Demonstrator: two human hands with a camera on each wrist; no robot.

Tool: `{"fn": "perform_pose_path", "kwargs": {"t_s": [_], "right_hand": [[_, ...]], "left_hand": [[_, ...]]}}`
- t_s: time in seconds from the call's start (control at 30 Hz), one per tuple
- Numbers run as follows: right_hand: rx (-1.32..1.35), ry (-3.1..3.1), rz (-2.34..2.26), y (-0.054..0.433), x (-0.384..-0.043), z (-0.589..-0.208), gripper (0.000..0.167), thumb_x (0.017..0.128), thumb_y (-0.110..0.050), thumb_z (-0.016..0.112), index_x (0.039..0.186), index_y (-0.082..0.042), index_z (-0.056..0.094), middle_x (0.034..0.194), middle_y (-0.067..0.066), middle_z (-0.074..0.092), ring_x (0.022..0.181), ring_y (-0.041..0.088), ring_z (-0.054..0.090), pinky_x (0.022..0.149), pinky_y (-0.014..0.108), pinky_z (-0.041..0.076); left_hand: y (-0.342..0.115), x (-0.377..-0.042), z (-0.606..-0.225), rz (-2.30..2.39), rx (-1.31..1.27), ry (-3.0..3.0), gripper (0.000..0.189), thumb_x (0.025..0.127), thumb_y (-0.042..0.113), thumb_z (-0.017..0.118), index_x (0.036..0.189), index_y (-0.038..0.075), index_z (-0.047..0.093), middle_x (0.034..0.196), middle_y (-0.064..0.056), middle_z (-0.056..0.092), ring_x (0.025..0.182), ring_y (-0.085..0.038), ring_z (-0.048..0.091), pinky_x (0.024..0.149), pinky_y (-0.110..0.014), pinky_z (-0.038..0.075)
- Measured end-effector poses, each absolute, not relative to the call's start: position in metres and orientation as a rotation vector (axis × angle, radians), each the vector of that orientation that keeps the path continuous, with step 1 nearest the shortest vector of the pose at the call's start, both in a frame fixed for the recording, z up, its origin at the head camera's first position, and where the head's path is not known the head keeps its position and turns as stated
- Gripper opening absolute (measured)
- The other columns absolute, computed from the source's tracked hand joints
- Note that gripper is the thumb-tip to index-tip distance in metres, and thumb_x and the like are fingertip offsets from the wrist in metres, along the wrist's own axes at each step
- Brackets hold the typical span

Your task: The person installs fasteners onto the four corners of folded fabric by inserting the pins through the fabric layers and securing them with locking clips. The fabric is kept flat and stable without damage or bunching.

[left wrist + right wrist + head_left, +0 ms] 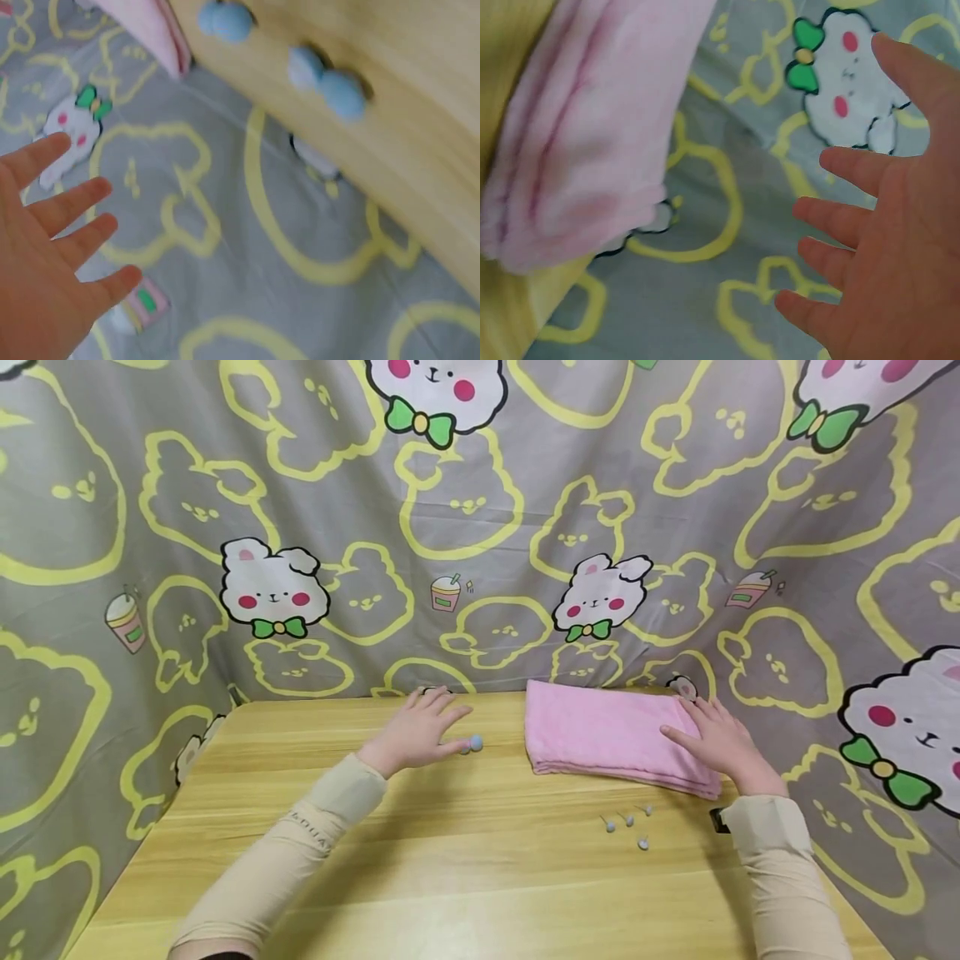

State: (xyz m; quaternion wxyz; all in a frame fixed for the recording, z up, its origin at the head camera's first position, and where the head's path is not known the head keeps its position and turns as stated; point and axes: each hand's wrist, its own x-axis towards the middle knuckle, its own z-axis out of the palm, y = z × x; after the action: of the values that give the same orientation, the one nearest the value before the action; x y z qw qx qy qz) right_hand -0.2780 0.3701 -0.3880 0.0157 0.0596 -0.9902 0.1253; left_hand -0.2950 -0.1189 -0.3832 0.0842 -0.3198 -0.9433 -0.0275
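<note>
My left hand (417,732) is held over the back middle of the table with its fingers spread and nothing in them. By its thumb sit small light-blue balls (476,742), partly hidden by the hand. The left wrist view shows them as two touching pairs, one pair (227,20) near the pink cloth and another pair (343,94) farther along. My right hand (718,745), its fingers also spread and holding nothing, is at the right end of a folded pink towel (600,727). In the right wrist view the palm (915,247) is apart from the towel (615,142).
Several small blue-grey balls with thin stems (642,843) lie in front of the towel. A small black object (720,820) shows beside the right sleeve. The wooden table (450,877) is bordered at the back and sides by a grey rabbit-print curtain (510,518).
</note>
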Motion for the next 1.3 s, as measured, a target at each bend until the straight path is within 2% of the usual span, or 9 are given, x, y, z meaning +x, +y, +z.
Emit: {"fn": "perform_pose_path", "kwargs": {"t_s": [0.4, 0.63, 0.77, 0.87, 1.0, 1.07, 1.13, 1.2, 1.3], "right_hand": [[0.182, -3.127, 0.585, 0.400, -0.291, -0.422, 0.087, 0.099, -0.049, 0.044, 0.148, 0.015, 0.013, 0.143, 0.048, 0.023, 0.130, 0.063, 0.025, 0.105, 0.070, 0.025], [0.135, -3.182, 0.596, 0.413, -0.290, -0.437, 0.088, 0.100, -0.049, 0.043, 0.148, 0.015, 0.008, 0.140, 0.046, 0.031, 0.126, 0.064, 0.032, 0.102, 0.070, 0.032], [0.120, -3.183, 0.614, 0.417, -0.291, -0.444, 0.085, 0.100, -0.048, 0.043, 0.146, 0.018, 0.014, 0.135, 0.048, 0.036, 0.122, 0.064, 0.036, 0.101, 0.069, 0.034], [0.100, -3.203, 0.704, 0.420, -0.291, -0.447, 0.084, 0.100, -0.046, 0.044, 0.148, 0.015, 0.011, 0.106, 0.044, 0.059, 0.102, 0.058, 0.056, 0.100, 0.064, 0.038], [0.078, -3.225, 0.814, 0.427, -0.292, -0.449, 0.080, 0.100, -0.039, 0.047, 0.147, 0.016, 0.014, 0.077, 0.030, 0.061, 0.076, 0.046, 0.061, 0.093, 0.052, 0.044], [0.055, -3.226, 0.855, 0.430, -0.292, -0.449, 0.070, 0.099, -0.036, 0.050, 0.137, 0.019, 0.032, 0.077, 0.022, 0.059, 0.075, 0.037, 0.059, 0.082, 0.044, 0.048], [0.002, -3.228, 0.954, 0.433, -0.293, -0.450, 0.053, 0.097, -0.033, 0.053, 0.115, 0.016, 0.048, 0.071, 0.015, 0.055, 0.067, 0.028, 0.056, 0.068, 0.037, 0.048], [-0.063, -3.233, 1.046, 0.434, -0.295, -0.451, 0.039, 0.096, -0.032, 0.056, 0.089, 0.006, 0.051, 0.063, 0.005, 0.051, 0.058, 0.019, 0.051, 0.056, 0.031, 0.044], [-0.164, -3.234, 1.194, 0.436, -0.299, -0.453, 0.037, 0.094, -0.030, 0.059, 0.068, -0.006, 0.049, 0.052, -0.003, 0.046, 0.046, 0.012, 0.044, 0.048, 0.027, 0.041]], "left_hand": [[-0.053, -0.316, -0.423, -0.500, -1.081, -2.979, 0.066, 0.097, 0.061, 0.042, 0.148, 0.019, 0.041, 0.149, -0.008, 0.046, 0.141, -0.029, 0.039, 0.117, -0.046, 0.032], [-0.028, -0.329, -0.444, -0.895, -0.968, -3.048, 0.065, 0.099, 0.057, 0.038, 0.148, 0.013, 0.041, 0.149, -0.011, 0.047, 0.139, -0.028, 0.043, 0.116, -0.043, 0.034], [-0.019, -0.339, -0.455, -1.470, -0.802, -3.045, 0.062, 0.101, 0.049, 0.042, 0.148, 0.009, 0.038, 0.143, -0.017, 0.051, 0.131, -0.030, 0.051, 0.110, -0.043, 0.041], [-0.014, -0.346, -0.461, -2.042, -0.616, -2.933, 0.062, 0.102, 0.039, 0.046, 0.150, 0.002, 0.032, 0.141, -0.022, 0.050, 0.126, -0.034, 0.053, 0.107, -0.045, 0.045], [-0.004, -0.351, -0.466, -2.550, -0.353, -2.752, 0.061, 0.101, 0.027, 0.050, 0.148, -0.005, 0.029, 0.140, -0.026, 0.047, 0.123, -0.036, 0.055, 0.106, -0.045, 0.045], [0.002, -0.351, -0.466, -2.684, -0.218, -2.681, 0.057, 0.100, 0.022, 0.052, 0.145, -0.006, 0.033, 0.140, -0.027, 0.045, 0.123, -0.036, 0.054, 0.108, -0.045, 0.044], [0.008, -0.351, -0.467, -2.760, -0.065, -2.620, 0.054, 0.098, 0.020, 0.054, 0.142, -0.005, 0.037, 0.139, -0.027, 0.046, 0.122, -0.036, 0.055, 0.107, -0.045, 0.045], [0.012, -0.352, -0.467, -2.809, 0.090, -2.543, 0.051, 0.096, 0.019, 0.057, 0.140, -0.002, 0.040, 0.136, -0.025, 0.048, 0.118, -0.035, 0.056, 0.105, -0.045, 0.047], [0.019, -0.352, -0.467, -2.849, 0.276, -2.440, 0.044, 0.094, 0.017, 0.059, 0.132, 0.002, 0.046, 0.124, -0.019, 0.053, 0.108, -0.029, 0.059, 0.103, -0.045, 0.049]]}}
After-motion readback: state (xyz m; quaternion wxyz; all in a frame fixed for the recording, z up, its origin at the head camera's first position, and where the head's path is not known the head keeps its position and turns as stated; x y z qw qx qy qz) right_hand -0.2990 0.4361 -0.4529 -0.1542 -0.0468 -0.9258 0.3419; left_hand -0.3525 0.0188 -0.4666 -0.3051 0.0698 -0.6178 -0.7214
